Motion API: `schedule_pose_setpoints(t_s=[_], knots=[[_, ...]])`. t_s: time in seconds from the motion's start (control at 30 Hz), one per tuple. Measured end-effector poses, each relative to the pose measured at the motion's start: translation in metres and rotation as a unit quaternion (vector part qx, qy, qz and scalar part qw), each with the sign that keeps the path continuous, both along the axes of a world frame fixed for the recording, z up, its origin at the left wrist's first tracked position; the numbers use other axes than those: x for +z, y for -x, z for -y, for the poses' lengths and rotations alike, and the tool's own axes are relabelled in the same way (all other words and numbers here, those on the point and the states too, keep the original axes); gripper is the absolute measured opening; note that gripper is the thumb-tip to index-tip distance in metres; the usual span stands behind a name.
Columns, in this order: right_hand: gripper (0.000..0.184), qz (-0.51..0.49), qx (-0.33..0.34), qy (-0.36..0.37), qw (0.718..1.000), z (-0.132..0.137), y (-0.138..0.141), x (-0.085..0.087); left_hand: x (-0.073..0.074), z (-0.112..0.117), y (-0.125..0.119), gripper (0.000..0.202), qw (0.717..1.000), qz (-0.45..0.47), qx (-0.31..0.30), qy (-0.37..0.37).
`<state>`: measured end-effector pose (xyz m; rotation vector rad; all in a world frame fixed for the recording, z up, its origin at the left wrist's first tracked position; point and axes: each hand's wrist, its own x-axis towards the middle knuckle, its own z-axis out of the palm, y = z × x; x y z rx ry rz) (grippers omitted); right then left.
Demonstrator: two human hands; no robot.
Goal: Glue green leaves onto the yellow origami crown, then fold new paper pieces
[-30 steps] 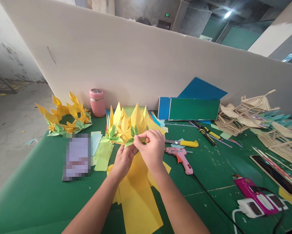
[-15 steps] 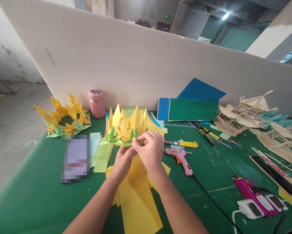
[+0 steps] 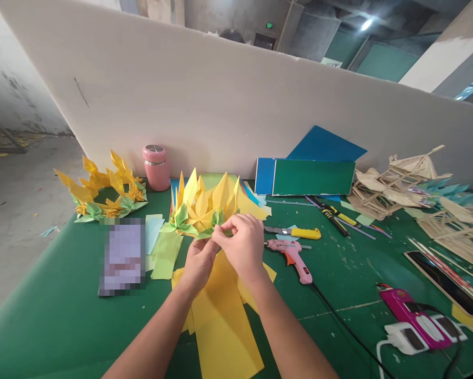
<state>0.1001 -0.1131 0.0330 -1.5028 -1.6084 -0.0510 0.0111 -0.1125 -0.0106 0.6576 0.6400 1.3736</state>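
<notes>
Between both hands is a yellow paper crown (image 3: 204,202) with pointed folded petals and green paper leaves along its lower rim. My left hand (image 3: 200,258) grips that rim from below, fingers closed. Pressed against a green leaf at the front is my right hand (image 3: 244,242), its thumb and forefinger pinched together on the crown's edge. The fingertips of both hands meet there, and they hide the bit of paper between them. Yellow paper sheets (image 3: 224,326) lie under my wrists, and green paper strips (image 3: 167,258) lie left of the crown.
A second paper crown (image 3: 106,192) rests at left, near a pink flask (image 3: 156,168) and a blurred flat rectangle (image 3: 122,258). Right of my hands lie a yellow-handled knife (image 3: 305,233) and a pink glue gun (image 3: 293,255) with its cord. Wooden stick models (image 3: 394,184) and a magenta power strip (image 3: 418,318) stand farther right.
The crown has tipped very slightly to the right. Both hands keep nearly the same grip and place.
</notes>
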Motion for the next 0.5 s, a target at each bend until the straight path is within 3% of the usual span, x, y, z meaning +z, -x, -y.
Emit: schedule_pose_setpoints(t_s=[0.27, 0.4, 0.5], knots=[[0.028, 0.029, 0.044, 0.05, 0.997, 0.002, -0.008, 0.007, -0.006, -0.002, 0.002, 0.026, 0.999, -0.03, 0.015, -0.004], [0.022, 0.081, 0.09, -0.012, 0.993, 0.002, -0.022, 0.021, -0.008, -0.003, 0.004, 0.024, 1.0, -0.028, -0.004, -0.004], [0.012, 0.175, 0.145, -0.069, 0.971, -0.002, -0.03, 0.028, -0.008, -0.004, 0.003, 0.024, 1.0, -0.016, -0.006, -0.008]])
